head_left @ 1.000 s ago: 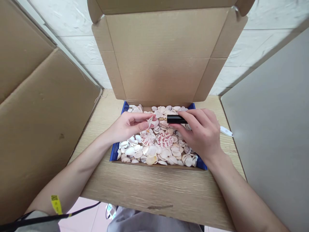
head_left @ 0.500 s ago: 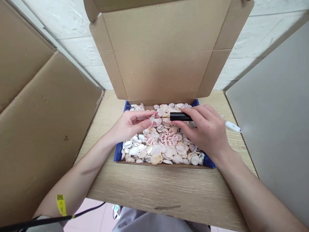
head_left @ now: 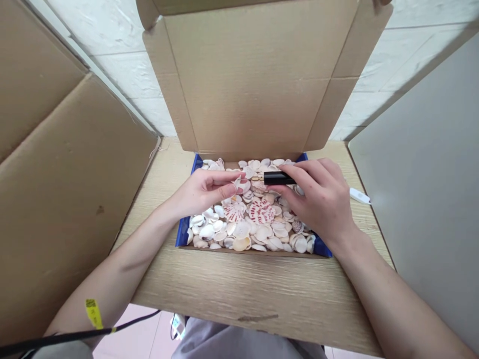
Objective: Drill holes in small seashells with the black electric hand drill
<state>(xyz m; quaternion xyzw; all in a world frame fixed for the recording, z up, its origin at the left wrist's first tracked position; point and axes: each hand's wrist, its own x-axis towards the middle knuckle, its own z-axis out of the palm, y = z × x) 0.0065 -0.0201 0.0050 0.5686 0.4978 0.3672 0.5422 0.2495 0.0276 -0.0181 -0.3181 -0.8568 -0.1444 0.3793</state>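
Observation:
My left hand [head_left: 204, 192] pinches a small pale shell [head_left: 236, 184] between thumb and fingertips, above a shallow box [head_left: 185, 232] with blue edges. My right hand [head_left: 320, 199] grips a black pen-like tool [head_left: 276, 178] held level, its gold tip [head_left: 255, 178] pointing left at the shell, almost touching it. The box is full of seashells [head_left: 247, 232], mostly white and cream, with two red-patterned scallops [head_left: 262, 212] in the middle. Both hands hover over the back half of the box.
The box's cardboard lid [head_left: 258, 80] stands open behind the shells. A large cardboard sheet [head_left: 63, 169] walls the left side and a grey panel [head_left: 430, 174] the right. A white cable piece [head_left: 359, 196] lies on the wooden table [head_left: 243, 289]. A black cord [head_left: 75, 336] runs near my left arm.
The view has shifted slightly. Both hands keep the same grips, with the tool tip staying by the shell.

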